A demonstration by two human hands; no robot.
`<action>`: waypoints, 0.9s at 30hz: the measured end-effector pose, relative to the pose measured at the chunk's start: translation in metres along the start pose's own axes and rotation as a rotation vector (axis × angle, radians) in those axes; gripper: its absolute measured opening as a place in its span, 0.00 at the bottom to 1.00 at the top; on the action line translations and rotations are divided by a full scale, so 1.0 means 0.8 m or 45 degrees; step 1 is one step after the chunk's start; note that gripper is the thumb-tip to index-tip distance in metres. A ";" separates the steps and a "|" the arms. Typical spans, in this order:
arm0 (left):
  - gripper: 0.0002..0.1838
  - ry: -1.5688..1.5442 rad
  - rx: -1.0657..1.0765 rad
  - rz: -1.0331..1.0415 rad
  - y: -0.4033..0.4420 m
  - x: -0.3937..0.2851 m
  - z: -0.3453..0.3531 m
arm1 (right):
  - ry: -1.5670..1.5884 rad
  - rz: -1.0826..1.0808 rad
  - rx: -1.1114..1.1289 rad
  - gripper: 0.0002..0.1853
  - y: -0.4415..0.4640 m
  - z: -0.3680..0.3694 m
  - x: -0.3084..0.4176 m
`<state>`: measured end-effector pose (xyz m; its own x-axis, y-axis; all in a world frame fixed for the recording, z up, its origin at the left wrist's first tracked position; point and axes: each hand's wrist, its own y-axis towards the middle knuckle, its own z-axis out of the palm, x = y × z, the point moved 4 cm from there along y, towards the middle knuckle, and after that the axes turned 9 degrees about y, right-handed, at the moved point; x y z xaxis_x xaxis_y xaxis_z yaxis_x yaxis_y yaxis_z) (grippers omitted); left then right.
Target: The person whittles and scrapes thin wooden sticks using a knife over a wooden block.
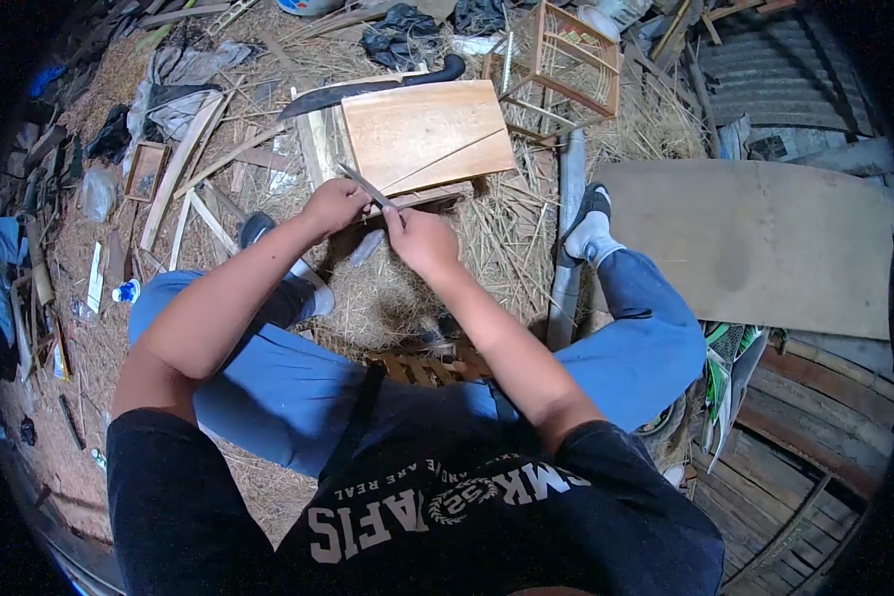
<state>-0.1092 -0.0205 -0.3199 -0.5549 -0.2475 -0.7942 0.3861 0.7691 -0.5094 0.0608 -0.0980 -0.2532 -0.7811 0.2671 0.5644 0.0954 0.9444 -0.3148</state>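
My right hand (422, 241) is closed around the handle of a small knife (365, 187), its blade pointing up and left. Close beside it, my left hand (336, 207) is closed in a pinch, near a thin stick (447, 159) that runs up and right across a pale wooden board (422, 124). Whether the stick is between the left fingers is too small to tell. Behind the board's far edge lies a large dark-bladed machete (328, 98) with a black curved handle.
A small wooden slatted frame (576, 60) stands beyond the board. Right of my foot lies a flat brown panel (755, 243). Straw and loose wood strips (179, 169) litter the ground, with a small wooden box (146, 171) at left. A grey rail (568, 228) runs beside my right foot.
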 end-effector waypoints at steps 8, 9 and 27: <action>0.19 0.345 -0.073 0.182 0.008 0.006 -0.001 | 0.007 0.260 0.010 0.32 0.025 -0.047 -0.037; 0.19 0.297 -0.046 0.168 0.011 0.009 0.000 | 0.012 0.172 -0.202 0.30 0.050 -0.051 -0.094; 0.16 -0.164 0.290 -0.136 0.007 0.006 -0.001 | -0.008 -0.023 0.022 0.31 0.007 -0.011 0.000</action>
<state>-0.1101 -0.0169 -0.3265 -0.5090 -0.4040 -0.7600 0.4942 0.5858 -0.6424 0.0668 -0.0910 -0.2485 -0.7866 0.2490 0.5651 0.0709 0.9455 -0.3178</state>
